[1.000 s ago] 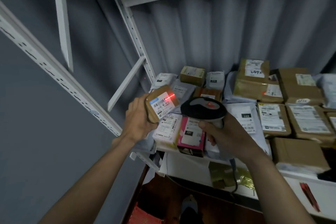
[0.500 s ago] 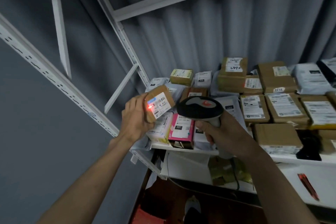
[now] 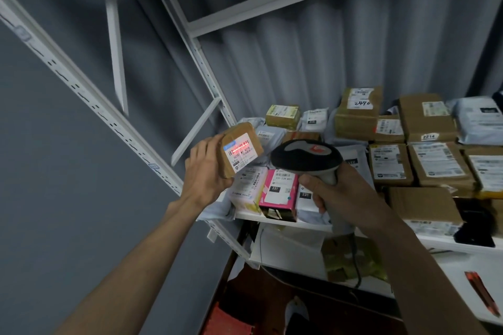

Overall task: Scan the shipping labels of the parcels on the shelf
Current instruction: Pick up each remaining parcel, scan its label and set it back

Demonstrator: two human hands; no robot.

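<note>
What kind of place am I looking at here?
Probably a parcel depot or stockroom: white metal shelving packed with labelled parcels, and a scanner in the right hand reading a box held by the left hand.

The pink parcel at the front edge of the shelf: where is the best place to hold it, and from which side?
Probably the front end of the pink parcel, approached from the front: it overhangs the shelf edge, while neighbouring parcels press both long sides. Keep fingers off the white label on top.
</note>
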